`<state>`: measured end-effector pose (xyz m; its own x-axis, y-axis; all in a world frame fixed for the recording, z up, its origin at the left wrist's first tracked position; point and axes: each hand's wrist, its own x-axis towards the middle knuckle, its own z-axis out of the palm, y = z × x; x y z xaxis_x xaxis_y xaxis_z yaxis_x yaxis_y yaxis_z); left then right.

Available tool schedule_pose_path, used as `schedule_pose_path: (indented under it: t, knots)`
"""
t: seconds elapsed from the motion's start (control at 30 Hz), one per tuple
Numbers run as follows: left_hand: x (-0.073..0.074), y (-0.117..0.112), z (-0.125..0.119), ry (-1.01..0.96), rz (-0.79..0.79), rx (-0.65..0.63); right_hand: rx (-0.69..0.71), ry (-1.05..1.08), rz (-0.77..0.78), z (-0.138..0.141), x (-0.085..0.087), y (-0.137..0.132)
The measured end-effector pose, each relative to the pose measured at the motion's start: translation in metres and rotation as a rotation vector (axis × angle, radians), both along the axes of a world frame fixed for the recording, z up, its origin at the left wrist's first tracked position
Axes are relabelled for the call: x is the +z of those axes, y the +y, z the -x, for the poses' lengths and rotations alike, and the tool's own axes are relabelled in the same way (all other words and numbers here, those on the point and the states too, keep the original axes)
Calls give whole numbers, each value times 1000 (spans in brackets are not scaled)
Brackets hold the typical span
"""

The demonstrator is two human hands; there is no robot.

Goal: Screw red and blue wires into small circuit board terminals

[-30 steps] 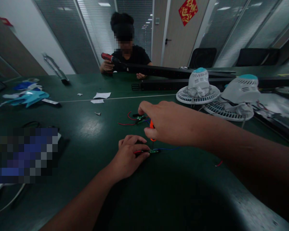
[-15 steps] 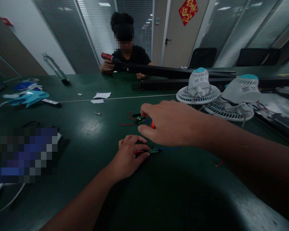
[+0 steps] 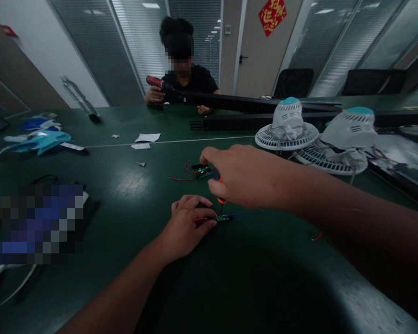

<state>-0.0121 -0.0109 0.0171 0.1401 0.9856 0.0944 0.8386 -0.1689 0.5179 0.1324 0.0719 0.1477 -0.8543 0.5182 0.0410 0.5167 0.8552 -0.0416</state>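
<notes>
My left hand (image 3: 190,225) rests on the green table and pinches one end of a small green circuit board (image 3: 223,218). A red wire (image 3: 200,219) runs under its fingers, and a blue wire (image 3: 247,215) trails off to the right. Above the board, my right hand (image 3: 240,176) is closed around a screwdriver (image 3: 222,200) with an orange handle. The screwdriver stands upright, its thin shaft reaching down to the board; most of the handle is hidden by the hand. Just behind the right fingers lie more small circuit boards (image 3: 202,172) with red wires.
Two white fan units (image 3: 287,125) and long black bars (image 3: 237,122) lie at the back right. Across the table a person (image 3: 195,79) holds a red power drill (image 3: 155,82). Paper scraps (image 3: 147,138), blue gloves (image 3: 43,139) and a pixelated device (image 3: 35,227) are on the left.
My right fingers have shifted slightly on the screwdriver, and more of its orange handle and shaft now shows. The left hand and the board stay in place.
</notes>
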Motion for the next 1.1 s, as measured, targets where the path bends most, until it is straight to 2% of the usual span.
schedule_pose_path:
  t: [1.1]
  knots:
    - [-2, 0, 0, -14, -17, 6, 49, 48, 49, 1, 0, 0]
